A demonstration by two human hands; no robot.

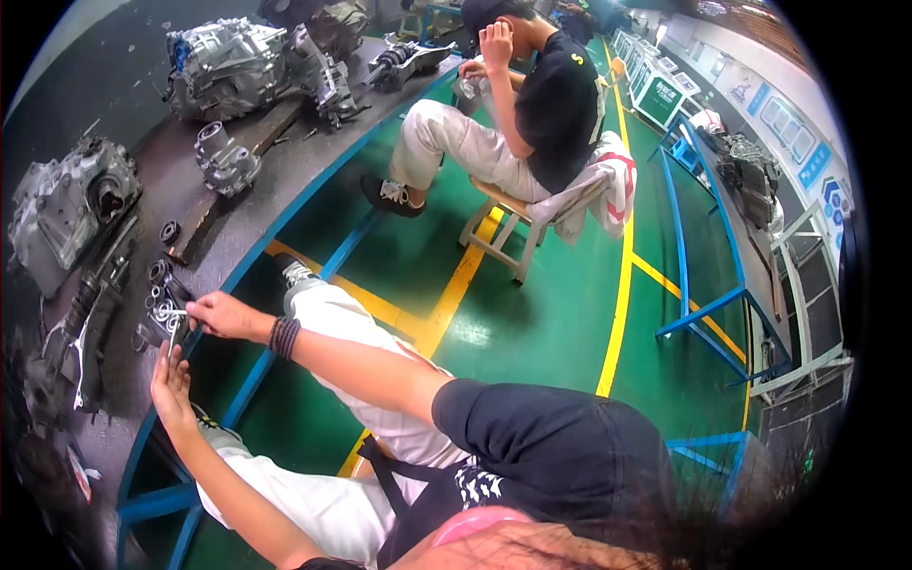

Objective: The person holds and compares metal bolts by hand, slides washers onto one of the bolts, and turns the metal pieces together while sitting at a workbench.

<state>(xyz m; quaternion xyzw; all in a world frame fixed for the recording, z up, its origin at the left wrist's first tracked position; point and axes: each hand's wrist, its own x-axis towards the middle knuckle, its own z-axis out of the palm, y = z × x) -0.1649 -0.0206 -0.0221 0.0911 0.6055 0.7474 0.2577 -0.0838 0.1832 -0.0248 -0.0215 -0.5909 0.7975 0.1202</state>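
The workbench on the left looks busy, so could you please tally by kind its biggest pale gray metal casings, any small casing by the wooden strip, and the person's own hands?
Biggest gray casings, one farther, one nearer: 2
Small gray casing: 1
Own hands, right hand and left hand: 2
Total: 5

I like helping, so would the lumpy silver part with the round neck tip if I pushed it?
The lumpy silver part looks like metal, so it's probably stiff and heavy for its size. Its uneven, rounded shape suggests it might rock or tip.
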